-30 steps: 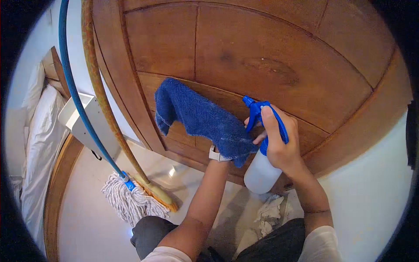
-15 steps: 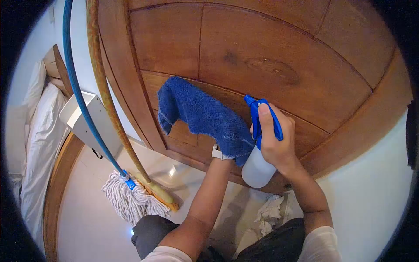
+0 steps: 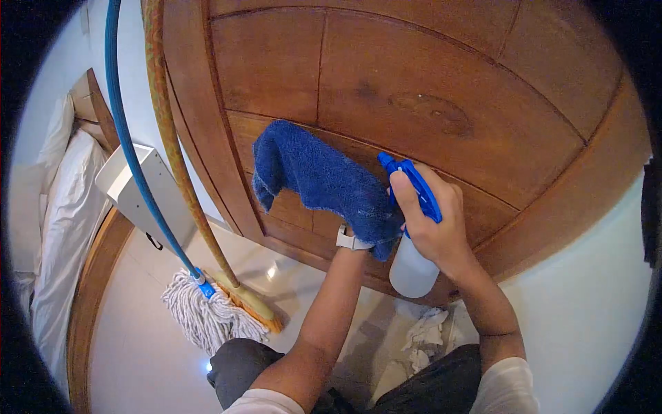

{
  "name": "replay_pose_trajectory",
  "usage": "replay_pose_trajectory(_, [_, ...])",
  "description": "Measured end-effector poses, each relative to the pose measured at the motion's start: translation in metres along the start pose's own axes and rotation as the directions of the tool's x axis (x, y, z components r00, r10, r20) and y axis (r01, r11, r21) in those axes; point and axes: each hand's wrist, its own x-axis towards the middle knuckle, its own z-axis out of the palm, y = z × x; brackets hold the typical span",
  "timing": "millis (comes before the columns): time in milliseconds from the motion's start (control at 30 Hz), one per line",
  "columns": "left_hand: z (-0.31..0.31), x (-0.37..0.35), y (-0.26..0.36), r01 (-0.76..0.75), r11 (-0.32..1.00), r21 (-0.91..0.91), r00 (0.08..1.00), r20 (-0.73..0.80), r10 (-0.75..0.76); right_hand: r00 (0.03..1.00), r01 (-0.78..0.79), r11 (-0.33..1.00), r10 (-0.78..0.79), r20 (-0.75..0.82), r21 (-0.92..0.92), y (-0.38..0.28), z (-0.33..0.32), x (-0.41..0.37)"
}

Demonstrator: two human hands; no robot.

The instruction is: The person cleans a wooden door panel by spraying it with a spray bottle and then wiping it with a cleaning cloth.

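A blue cloth is draped over my left hand, hiding its fingers; only the wrist with a white watch band shows below it. My right hand is wrapped round the blue trigger head of a white spray bottle. The bottle is almost upright, its nozzle pointing up and left beside the cloth's right end. Both are in front of a brown wooden panel; whether the cloth touches it I cannot tell.
A string mop and a broom stand at the left, their long handles crossing the view. Behind them is a white box-like holder. Crumpled white material lies on the floor near my knees. White sheeting hangs at the far left.
The spray bottle's head has tilted left and its base has shifted slightly right in my right hand. The left end of the cloth has moved slightly right.
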Motion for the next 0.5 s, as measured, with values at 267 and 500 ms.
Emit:
replay_pose_trajectory(267, [-0.005, -0.002, -0.001, 0.013, 1.0, 0.014, 1.0, 0.024, -0.014, 1.0, 0.006, 0.998, -0.005, -0.016, 0.064, 0.004, 0.001, -0.004])
replay_pose_trajectory(500, [-0.011, -0.003, -0.002, 0.016, 0.999, 0.029, 0.999, 0.036, -0.017, 0.999, 0.006, 0.996, -0.003, -0.04, 0.086, 0.001, -0.007, -0.003])
